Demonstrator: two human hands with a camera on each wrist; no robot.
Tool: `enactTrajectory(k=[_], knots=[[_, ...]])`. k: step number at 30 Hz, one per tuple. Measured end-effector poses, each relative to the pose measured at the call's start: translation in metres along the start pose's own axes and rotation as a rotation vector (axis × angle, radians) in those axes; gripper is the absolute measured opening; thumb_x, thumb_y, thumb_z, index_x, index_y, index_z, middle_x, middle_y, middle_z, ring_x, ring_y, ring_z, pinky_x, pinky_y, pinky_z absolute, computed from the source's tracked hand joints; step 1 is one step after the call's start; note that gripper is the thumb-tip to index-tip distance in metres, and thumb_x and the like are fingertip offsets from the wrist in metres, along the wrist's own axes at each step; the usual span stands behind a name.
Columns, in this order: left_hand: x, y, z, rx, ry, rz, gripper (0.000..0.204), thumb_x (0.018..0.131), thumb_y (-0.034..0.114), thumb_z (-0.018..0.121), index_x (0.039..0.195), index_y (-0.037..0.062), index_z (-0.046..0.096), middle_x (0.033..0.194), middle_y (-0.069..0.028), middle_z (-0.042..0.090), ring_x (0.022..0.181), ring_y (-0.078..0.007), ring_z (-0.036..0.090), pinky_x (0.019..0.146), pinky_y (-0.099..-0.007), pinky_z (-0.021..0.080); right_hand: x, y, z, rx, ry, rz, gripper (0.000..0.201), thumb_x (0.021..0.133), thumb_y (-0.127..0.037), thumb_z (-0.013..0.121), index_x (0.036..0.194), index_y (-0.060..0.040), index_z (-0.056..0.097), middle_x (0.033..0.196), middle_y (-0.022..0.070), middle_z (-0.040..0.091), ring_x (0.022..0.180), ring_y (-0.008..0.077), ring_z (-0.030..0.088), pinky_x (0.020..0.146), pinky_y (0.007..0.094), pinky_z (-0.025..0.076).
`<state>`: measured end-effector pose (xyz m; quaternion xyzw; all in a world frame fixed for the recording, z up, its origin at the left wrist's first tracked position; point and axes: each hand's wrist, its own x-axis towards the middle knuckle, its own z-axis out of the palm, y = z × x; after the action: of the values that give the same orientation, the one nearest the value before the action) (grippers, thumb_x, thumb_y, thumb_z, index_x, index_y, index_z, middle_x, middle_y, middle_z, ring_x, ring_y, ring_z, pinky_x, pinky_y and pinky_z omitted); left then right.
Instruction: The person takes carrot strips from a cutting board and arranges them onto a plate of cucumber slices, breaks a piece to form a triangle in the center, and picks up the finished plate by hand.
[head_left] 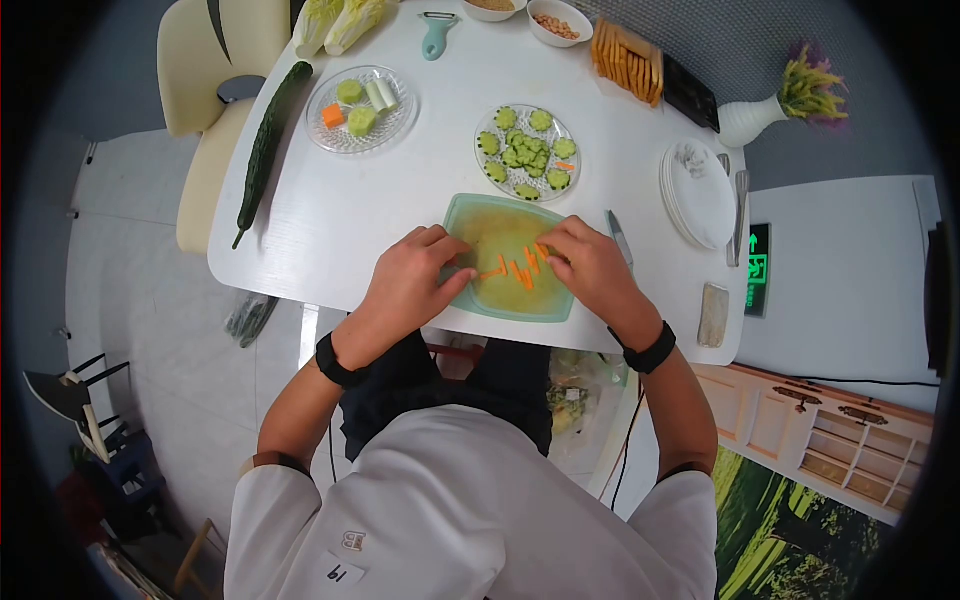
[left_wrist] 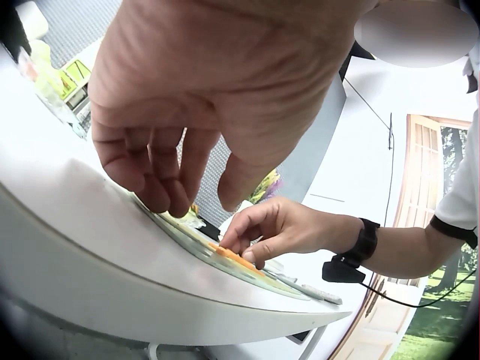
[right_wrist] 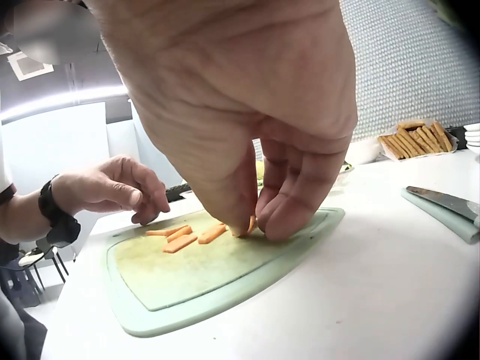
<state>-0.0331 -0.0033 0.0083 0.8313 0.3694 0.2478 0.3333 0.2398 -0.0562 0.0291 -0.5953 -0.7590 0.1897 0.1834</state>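
Observation:
A pale green cutting board point(head_left: 515, 305) lies at the table's front edge, with several carrot strips point(right_wrist: 180, 241) on its middle. My right hand point(head_left: 595, 265) is at the board's right side. Its thumb and fingertips pinch a carrot strip point(right_wrist: 251, 223) low over the board, mostly covered by the fingers in the right wrist view. Over the board's left edge hovers my left hand point(head_left: 415, 275), fingers loosely bent. In the left wrist view its thumb and fingers stand apart with nothing between them. Beyond the board is a glass plate point(head_left: 487, 172) of scalloped cucumber slices point(head_left: 525, 150) and a carrot piece point(head_left: 565, 167).
A knife point(head_left: 619, 238) lies right of the board, near stacked white plates point(head_left: 697, 195). To the left are a whole cucumber point(head_left: 268, 150) and a glass plate point(head_left: 325, 100) of vegetable chunks. A peeler point(head_left: 435, 38), a bowl of nuts point(head_left: 560, 22) and crackers point(head_left: 627, 62) stand at the back.

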Motion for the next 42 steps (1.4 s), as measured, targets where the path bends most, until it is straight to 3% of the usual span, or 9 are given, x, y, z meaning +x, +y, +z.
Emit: enactTrajectory(k=[8,14,21,26,29,33,36,38,42], knots=[[0.000,-0.003,0.004,0.011,0.054,0.027,0.020,0.082,0.012,0.076,0.100,0.0028,0.073,0.087,-0.0107,0.066,0.081,-0.0292,0.066,0.070,-0.0388,0.055,-0.003,-0.002,-0.011,0.083,-0.013,0.182,0.015,0.083,-0.004,0.072,0.097,-0.0030,0.068,0.094,0.0126,0.068,0.081,0.0296,0.070,0.072,0.0383,0.056],[-0.008,-0.005,0.003,0.004,0.123,0.042,0.017,0.081,0.012,0.077,0.095,0.0033,0.073,0.085,-0.0105,0.065,0.078,-0.0306,0.063,0.067,-0.0402,0.052,0.015,0.019,-0.051,0.252,0.006,0.360,0.014,0.085,-0.005,0.076,0.096,0.0018,0.070,0.080,0.0082,0.072,0.071,0.0126,0.067,0.066,0.0272,0.054],[-0.019,-0.011,0.008,-0.039,0.199,0.020,0.010,0.084,0.013,0.076,0.088,0.0048,0.073,0.080,-0.0071,0.063,0.077,-0.0278,0.061,0.065,-0.0399,0.051,0.106,0.045,-0.086,0.323,0.098,0.415,0.012,0.086,-0.008,0.075,0.091,0.0021,0.072,0.085,0.0081,0.073,0.075,0.0152,0.067,0.069,0.0277,0.054],[-0.021,-0.016,0.011,-0.085,0.247,0.024,0.008,0.083,0.010,0.077,0.086,0.0044,0.072,0.079,-0.0074,0.062,0.074,-0.0277,0.061,0.064,-0.0398,0.051,0.148,0.073,-0.067,0.113,-0.048,0.308,0.014,0.087,-0.010,0.075,0.095,0.0011,0.072,0.087,0.0055,0.071,0.080,0.0123,0.063,0.073,0.0275,0.052],[-0.021,-0.018,0.011,-0.109,0.252,0.013,0.007,0.082,0.009,0.077,0.085,0.0041,0.072,0.079,-0.0075,0.062,0.074,-0.0276,0.061,0.063,-0.0396,0.051,0.160,0.091,-0.056,0.101,-0.085,0.330,0.017,0.081,-0.016,0.077,0.090,-0.0011,0.076,0.088,0.0103,0.075,0.083,0.0194,0.070,0.077,0.0320,0.055],[-0.020,-0.020,0.012,-0.145,0.262,0.002,0.008,0.082,0.008,0.077,0.086,0.0036,0.072,0.079,-0.0078,0.063,0.075,-0.0278,0.061,0.063,-0.0394,0.051,0.166,0.100,-0.051,0.061,-0.115,0.377,0.019,0.078,-0.018,0.077,0.089,-0.0023,0.076,0.087,0.0110,0.075,0.083,0.0207,0.070,0.077,0.0327,0.055],[-0.020,-0.021,0.012,-0.161,0.259,-0.006,0.008,0.082,0.008,0.077,0.086,0.0035,0.072,0.079,-0.0081,0.063,0.075,-0.0280,0.062,0.063,-0.0394,0.052,0.168,0.097,-0.052,0.024,-0.145,0.397,0.014,0.083,-0.010,0.076,0.090,0.0009,0.074,0.084,0.0067,0.071,0.080,0.0139,0.064,0.074,0.0274,0.051],[-0.019,-0.020,0.012,-0.157,0.260,-0.004,0.008,0.082,0.008,0.077,0.086,0.0035,0.072,0.079,-0.0082,0.063,0.075,-0.0281,0.062,0.063,-0.0395,0.052,0.169,0.103,-0.050,0.021,-0.134,0.384,0.019,0.077,-0.018,0.077,0.088,-0.0026,0.076,0.086,0.0111,0.075,0.081,0.0216,0.070,0.076,0.0334,0.055],[-0.019,-0.018,0.008,-0.147,0.237,-0.004,0.009,0.083,0.004,0.076,0.090,0.0000,0.072,0.081,-0.0116,0.063,0.074,-0.0291,0.064,0.064,-0.0361,0.052,0.170,0.102,-0.050,-0.002,-0.127,0.389,0.018,0.076,-0.017,0.076,0.087,-0.0028,0.077,0.086,0.0111,0.075,0.080,0.0219,0.070,0.075,0.0333,0.055]])
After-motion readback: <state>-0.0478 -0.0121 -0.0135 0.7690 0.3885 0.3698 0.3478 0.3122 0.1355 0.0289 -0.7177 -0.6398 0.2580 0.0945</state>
